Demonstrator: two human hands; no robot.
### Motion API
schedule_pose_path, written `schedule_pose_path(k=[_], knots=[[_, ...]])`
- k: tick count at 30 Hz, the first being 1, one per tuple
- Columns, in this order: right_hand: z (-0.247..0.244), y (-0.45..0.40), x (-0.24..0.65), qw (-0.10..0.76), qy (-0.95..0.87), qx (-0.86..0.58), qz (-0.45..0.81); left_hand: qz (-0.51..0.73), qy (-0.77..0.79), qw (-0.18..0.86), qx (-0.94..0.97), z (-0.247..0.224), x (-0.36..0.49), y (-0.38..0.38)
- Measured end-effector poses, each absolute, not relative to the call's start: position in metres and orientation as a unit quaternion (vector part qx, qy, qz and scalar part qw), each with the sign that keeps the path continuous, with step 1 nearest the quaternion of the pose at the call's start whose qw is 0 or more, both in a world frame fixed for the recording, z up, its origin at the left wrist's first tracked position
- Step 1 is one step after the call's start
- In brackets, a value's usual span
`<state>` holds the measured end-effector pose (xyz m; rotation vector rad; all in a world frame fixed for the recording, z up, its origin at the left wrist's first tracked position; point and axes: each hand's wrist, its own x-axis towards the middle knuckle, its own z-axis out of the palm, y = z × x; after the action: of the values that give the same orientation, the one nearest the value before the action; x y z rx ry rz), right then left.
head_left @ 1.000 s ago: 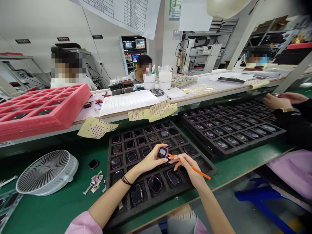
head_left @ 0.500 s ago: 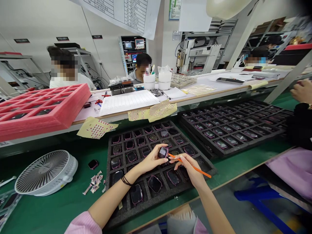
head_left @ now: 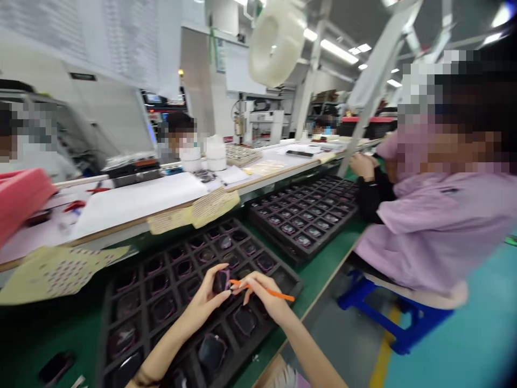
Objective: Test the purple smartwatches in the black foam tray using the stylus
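Note:
Between the thumb and fingers of my left hand is a small dark watch case with a purplish rim. My right hand grips a thin orange stick, its tip at the right edge of the case. Both hands are above a black foam tray whose compartments hold several similar watch cases. One more dark watch case lies on the green surface at the lower left.
A second black tray of watch cases is behind to the right. A person in a pink top sits at the right on a blue stool. Pink foam and papers rest on the raised shelf. A tape roll hangs above.
The view has swung to the right, bringing the seated person and stool into sight; the white fan has left the frame. My hands keep the same hold on the case and stick.

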<state>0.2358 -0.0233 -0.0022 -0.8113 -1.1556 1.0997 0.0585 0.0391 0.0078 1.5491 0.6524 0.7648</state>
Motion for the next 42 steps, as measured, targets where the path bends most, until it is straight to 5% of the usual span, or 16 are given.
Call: schedule_pose_path(k=[15, 42], knots=[[-0.014, -0.012, 0.241, 0.697, -0.431, -0.324, 0.472, 0.374, 0.342, 0.572, 0.645, -0.003, 0.069, 0.045], [-0.016, -0.026, 0.247, 0.673, -0.35, -0.407, 0.509, 0.361, 0.276, 0.537, 0.711, -0.002, 0.06, 0.042]])
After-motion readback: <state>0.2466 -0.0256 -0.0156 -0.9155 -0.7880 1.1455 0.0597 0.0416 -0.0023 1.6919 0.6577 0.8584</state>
